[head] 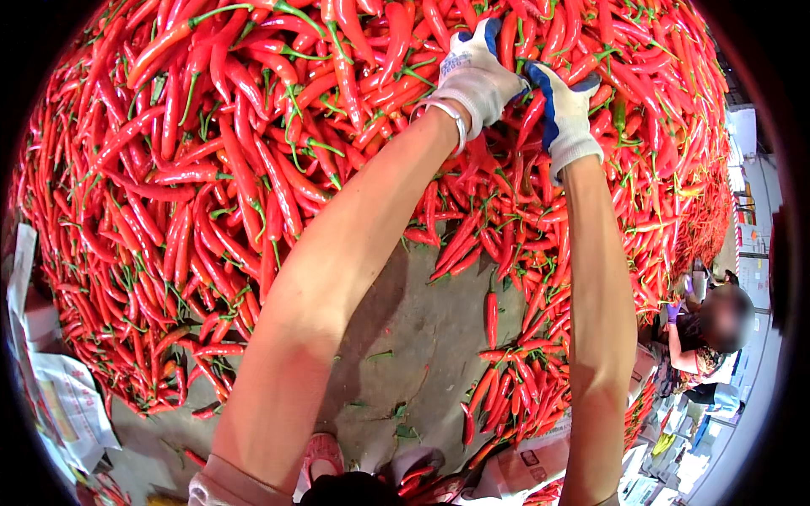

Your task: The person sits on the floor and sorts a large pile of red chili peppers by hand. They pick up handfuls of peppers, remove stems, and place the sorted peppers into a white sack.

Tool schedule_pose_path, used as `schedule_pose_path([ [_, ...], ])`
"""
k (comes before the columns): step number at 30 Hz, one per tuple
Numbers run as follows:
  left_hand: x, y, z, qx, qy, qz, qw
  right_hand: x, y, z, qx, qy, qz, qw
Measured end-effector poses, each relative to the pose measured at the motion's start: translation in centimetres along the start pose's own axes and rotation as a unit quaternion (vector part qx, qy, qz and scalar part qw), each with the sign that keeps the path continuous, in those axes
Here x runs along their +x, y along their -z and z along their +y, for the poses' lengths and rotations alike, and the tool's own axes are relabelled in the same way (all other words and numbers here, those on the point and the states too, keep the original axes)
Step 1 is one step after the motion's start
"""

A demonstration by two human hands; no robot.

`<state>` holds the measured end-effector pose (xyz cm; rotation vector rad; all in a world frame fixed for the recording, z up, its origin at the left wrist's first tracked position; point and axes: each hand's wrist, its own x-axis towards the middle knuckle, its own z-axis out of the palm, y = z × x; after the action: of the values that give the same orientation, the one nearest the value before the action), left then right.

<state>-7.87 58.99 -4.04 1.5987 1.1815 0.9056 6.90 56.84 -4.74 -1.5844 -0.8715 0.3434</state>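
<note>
A great heap of red chili peppers (266, 158) with green stems fills the upper picture and both sides. My left hand (478, 76), in a white knitted glove with blue coating, reaches onto the upper heap, its fingers spread against the peppers; a pale band circles the wrist. Close to its right, my right hand (564, 101), gloved alike, lies on the heap, thumb and fingers apart over red peppers. Whether either hand grips a pepper cannot be told, since the palms face down. A green pepper (619, 117) lies just right of my right hand.
Grey floor (405, 329) shows below the heap, with a single red pepper (492, 316) and stem bits. A printed carton (525, 468) stands at the lower right, white printed sacks (69, 398) at the left. Another person (696, 354) sits at the far right beside the heap.
</note>
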Motion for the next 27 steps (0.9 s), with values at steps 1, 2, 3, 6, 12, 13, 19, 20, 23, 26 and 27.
schedule_pose_path([
  [1,0.0,-0.2,-0.6,-0.002,-0.02,0.006,1.0,-0.6,0.0,-0.3,-0.001,-0.01,0.001,1.0],
  [2,0.3,-0.4,-0.8,-0.008,-0.044,0.013,0.999,-0.9,0.2,-1.3,-0.004,-0.014,0.004,1.0],
  [3,0.4,-0.7,-0.7,0.012,-0.079,0.06,0.995,-0.1,0.5,-0.1,0.003,0.032,-0.011,0.999],
  [6,0.1,-1.3,-2.0,-0.068,-0.093,0.016,0.993,-0.3,1.4,2.8,0.076,0.109,-0.057,0.989],
  [12,-7.5,-2.1,-5.1,-0.141,-0.109,0.025,0.984,-9.3,3.4,3.1,0.169,-0.008,-0.132,0.977],
  [13,-9.1,-2.1,-6.0,-0.164,-0.112,0.015,0.98,-11.2,4.0,3.8,0.21,-0.02,-0.138,0.968],
  [19,-20.4,-2.2,-11.7,-0.093,-0.131,0.008,0.987,-24.4,7.7,7.3,0.179,-0.125,-0.139,0.966],
  [20,-22.4,-2.6,-12.4,-0.091,-0.129,-0.004,0.987,-26.4,9.1,7.8,0.158,-0.16,-0.141,0.964],
  [23,-27.9,-1.3,-13.2,-0.047,-0.022,-0.06,0.997,-32.1,10.3,7.9,0.13,-0.185,-0.166,0.96],
  [26,-31.8,0.1,-13.8,0.026,-0.054,-0.146,0.988,-36.3,12.4,10.0,-0.02,-0.179,-0.204,0.962],
  [27,-33.2,0.7,-14.4,0.044,0.001,-0.191,0.981,-37.2,13.1,9.9,-0.009,-0.201,-0.223,0.954],
])
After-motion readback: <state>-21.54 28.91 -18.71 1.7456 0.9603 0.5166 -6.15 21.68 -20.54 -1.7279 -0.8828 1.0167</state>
